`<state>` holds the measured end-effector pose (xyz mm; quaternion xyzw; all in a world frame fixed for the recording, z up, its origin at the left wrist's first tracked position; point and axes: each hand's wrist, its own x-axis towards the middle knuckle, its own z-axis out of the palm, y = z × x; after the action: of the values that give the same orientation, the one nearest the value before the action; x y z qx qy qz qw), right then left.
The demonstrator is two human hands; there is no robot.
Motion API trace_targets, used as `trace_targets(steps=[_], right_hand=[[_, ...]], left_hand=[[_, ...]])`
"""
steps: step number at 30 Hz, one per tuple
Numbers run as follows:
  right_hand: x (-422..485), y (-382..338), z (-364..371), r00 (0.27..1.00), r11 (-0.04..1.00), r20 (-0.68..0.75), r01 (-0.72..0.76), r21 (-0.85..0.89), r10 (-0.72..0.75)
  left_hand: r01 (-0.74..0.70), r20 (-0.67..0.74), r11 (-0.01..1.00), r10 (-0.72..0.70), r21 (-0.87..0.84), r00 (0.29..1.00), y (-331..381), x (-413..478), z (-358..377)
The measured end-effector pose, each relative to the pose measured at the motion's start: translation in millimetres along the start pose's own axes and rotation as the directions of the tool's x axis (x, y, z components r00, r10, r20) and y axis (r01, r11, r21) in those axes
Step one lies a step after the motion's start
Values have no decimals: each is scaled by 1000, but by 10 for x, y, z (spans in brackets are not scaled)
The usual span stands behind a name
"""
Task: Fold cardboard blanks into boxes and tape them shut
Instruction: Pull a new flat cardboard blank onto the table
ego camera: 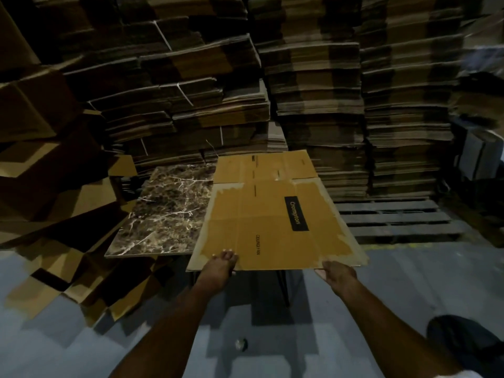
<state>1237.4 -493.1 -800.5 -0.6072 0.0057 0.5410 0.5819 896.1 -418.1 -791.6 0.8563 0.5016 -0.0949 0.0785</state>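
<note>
Far left, a heap of loose cardboard [54, 214] – opened-out pieces, tilted every which way – spills down to the grey floor [409, 290]. Next to it stands a table w/ a dark marble-pattern top [163, 214]. The cardboard blank [259, 219] is flat and unfolded, covering the table's right side and sticking out past its near edge toward the person; can't tell if it rests on the top or is held just above. The printed face is up, w/ a black label [296, 213] reading "Crompton".

The left hand [218, 266] grips the blank's near edge toward the left corner, fingertips curled onto the top face, thumb hidden. The right hand [339, 276] holds the same edge near the right corner, fingers tucked at and under the edge, back of hand up.

Behind it all – tall stacks of flat cardboard [313, 91], wall to wall. To the right of the blank, a wooden pallet [395, 219] lies on the floor. A small scrap [241, 344] lies on the floor between the forearms.
</note>
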Motion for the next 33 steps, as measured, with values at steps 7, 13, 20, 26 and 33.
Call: trace_targets(steps=[7,13,20,26,33], right_hand=[[450,92,-37,984,970,-173,-8,-241,-35],[765,187,-41,978,927,-203,-32,-374,-48],[774,142,-75,997,537,-75,-55,-842,-16],[496,-253,666,972,-66,234,232,-971,-24],[164,-438,2071,805,-148,592,580,-801,-50]], left_hand=[[96,-36,994,-98,-53,995,0,334,331],[83,-22,995,-84,-53,996,-7,488,446],[84,126,984,-65,-154,990,-93,479,519],[207,176,906,-151,-368,973,-232,426,43],[285,58,824,-296,-489,953,-764,218,-656]])
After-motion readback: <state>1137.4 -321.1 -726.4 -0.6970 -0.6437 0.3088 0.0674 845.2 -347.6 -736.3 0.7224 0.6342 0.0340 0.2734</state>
